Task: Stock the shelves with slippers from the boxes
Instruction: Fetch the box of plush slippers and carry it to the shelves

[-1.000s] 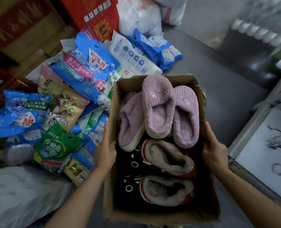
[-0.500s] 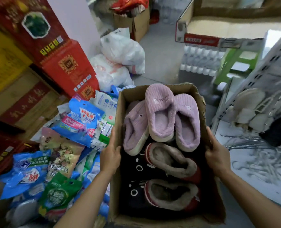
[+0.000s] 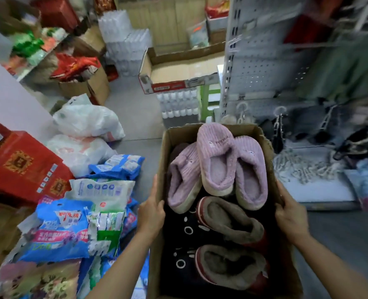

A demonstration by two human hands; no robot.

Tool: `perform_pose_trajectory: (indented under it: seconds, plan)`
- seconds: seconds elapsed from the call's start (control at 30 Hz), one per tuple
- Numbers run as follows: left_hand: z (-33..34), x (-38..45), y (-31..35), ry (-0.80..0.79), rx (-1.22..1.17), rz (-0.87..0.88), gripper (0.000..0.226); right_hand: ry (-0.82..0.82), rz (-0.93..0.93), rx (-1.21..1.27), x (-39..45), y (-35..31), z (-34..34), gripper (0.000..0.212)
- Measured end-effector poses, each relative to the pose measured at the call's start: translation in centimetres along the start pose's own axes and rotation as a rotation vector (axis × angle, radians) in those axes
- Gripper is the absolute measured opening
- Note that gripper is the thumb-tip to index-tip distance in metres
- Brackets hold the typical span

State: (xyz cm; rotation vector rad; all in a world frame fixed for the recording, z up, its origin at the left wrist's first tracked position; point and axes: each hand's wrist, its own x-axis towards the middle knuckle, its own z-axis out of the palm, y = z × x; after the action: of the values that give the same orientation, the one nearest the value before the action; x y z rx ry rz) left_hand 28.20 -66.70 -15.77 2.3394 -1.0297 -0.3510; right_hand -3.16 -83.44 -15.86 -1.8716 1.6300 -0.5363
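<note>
I hold a cardboard box (image 3: 163, 152) of slippers in front of me. My left hand (image 3: 151, 210) grips its left wall, thumb over the rim. My right hand (image 3: 290, 214) grips the right wall the same way. Inside lie three purple corduroy slippers (image 3: 216, 160) at the far end, two red slippers with grey fleece lining (image 3: 230, 221) near me, and black slippers with white ring marks (image 3: 183, 240) on the left. A white pegboard shelf unit (image 3: 262, 61) with hooks and a low white shelf (image 3: 321, 190) stands to the right.
Blue and white detergent bags (image 3: 60, 231) are piled on the floor at my left, with red cartons (image 3: 21, 165) and white plastic sacks (image 3: 86, 124) behind. Ahead stand an open carton (image 3: 178, 72) on stacked white bottles and a strip of grey floor (image 3: 135, 113).
The view has swung up and to the right with the box in both hands; the pegboard shelf and the aisle have come into sight. My grip on the box is unchanged.
</note>
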Motion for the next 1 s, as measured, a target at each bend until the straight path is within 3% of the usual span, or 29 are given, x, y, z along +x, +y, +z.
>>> perform_pose_trajectory:
  seconds: [0.27,0.43,0.63,0.7,1.0]
  plan:
    - [8.2,-0.6,10.5,-0.243,0.0,0.234,0.097,0.206,0.269,0.041,-5.6,10.1,-10.0,0.078]
    - [14.7,-3.0,19.3,-0.366,0.04,0.367,0.076,0.358,0.421,0.134,-9.6,17.4,-15.9,0.08]
    - [21.8,-8.1,31.3,-0.47,0.001,0.691,0.076,0.595,0.439,0.225,-14.2,25.8,-22.9,0.08]
    - [24.2,-10.0,34.8,-0.506,0.007,0.769,0.081,0.621,0.52,0.16,-15.7,28.2,-25.4,0.077]
    - [34.2,-18.0,47.9,-0.668,0.002,0.895,0.087,0.865,0.738,0.119,-20.6,38.6,-33.5,0.078]
